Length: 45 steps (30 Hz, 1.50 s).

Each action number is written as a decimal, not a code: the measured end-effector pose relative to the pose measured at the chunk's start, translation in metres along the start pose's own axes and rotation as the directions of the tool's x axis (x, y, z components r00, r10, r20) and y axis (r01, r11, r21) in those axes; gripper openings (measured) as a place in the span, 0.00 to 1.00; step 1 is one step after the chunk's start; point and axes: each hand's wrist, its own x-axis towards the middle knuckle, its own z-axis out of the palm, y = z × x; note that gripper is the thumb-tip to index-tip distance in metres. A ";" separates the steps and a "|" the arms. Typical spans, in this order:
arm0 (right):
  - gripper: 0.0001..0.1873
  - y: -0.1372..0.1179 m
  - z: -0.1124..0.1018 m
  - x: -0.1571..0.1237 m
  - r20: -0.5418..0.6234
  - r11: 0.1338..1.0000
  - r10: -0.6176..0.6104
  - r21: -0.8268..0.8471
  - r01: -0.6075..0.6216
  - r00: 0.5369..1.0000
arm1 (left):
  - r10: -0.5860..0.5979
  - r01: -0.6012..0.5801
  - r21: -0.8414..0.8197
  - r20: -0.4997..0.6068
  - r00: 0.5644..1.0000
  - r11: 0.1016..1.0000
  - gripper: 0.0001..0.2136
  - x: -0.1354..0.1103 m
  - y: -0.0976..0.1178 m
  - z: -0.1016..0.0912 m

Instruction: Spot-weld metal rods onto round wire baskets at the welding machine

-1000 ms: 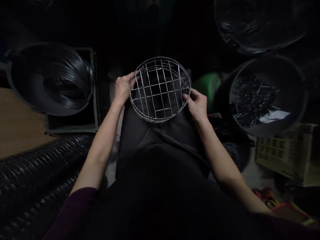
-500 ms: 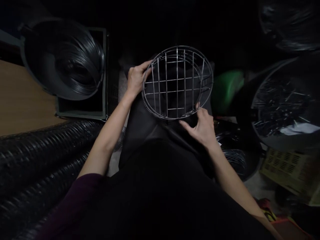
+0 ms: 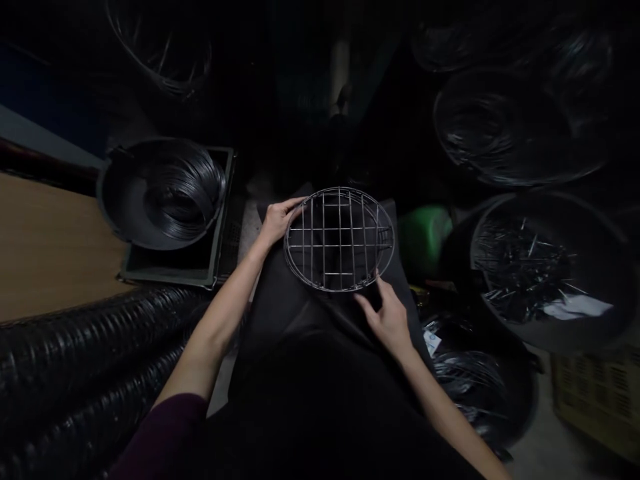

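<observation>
A round wire basket, its gridded face turned up toward me, is over my dark-covered lap. More rings show beneath the grid. My left hand is closed on the basket's left rim, the fingertips partly hidden behind the wires. At the lower right rim is my right hand, a finger reaching onto the wire and the thumb spread along the outer edge. Beyond my right hand a dark tub contains loops of wire and a small white label.
On the left, a black tub with coiled wire rests on a crate. Rolls of wire mesh lie below it. At right stand a green object, a tub of short metal pieces and a yellowish crate.
My view has tilted up, so the basket and both hands appear lower and smaller. More tubs show at the top. Both hands keep about the same places on the rim.
</observation>
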 end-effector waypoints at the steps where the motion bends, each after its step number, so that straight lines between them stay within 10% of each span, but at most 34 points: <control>1: 0.31 0.000 -0.008 0.001 0.036 0.999 0.013 0.040 -0.015 0.999 | 0.007 -0.007 -0.002 0.017 1.000 1.000 0.21 0.001 -0.002 -0.001; 12: 0.28 -0.013 -0.043 0.089 -0.010 0.905 0.284 0.333 -0.264 0.959 | -0.093 0.096 -0.042 0.056 0.994 0.995 0.25 -0.018 0.048 -0.039; 27: 0.34 -0.015 -0.045 0.095 0.219 0.822 0.259 0.462 -0.334 0.941 | 0.035 -0.066 0.157 0.192 0.981 0.985 0.23 0.001 0.043 -0.028; 45: 0.33 -0.011 -0.035 0.082 0.116 0.887 0.272 0.356 -0.295 0.955 | 0.082 -0.091 0.080 0.114 0.990 0.993 0.22 -0.004 0.025 -0.019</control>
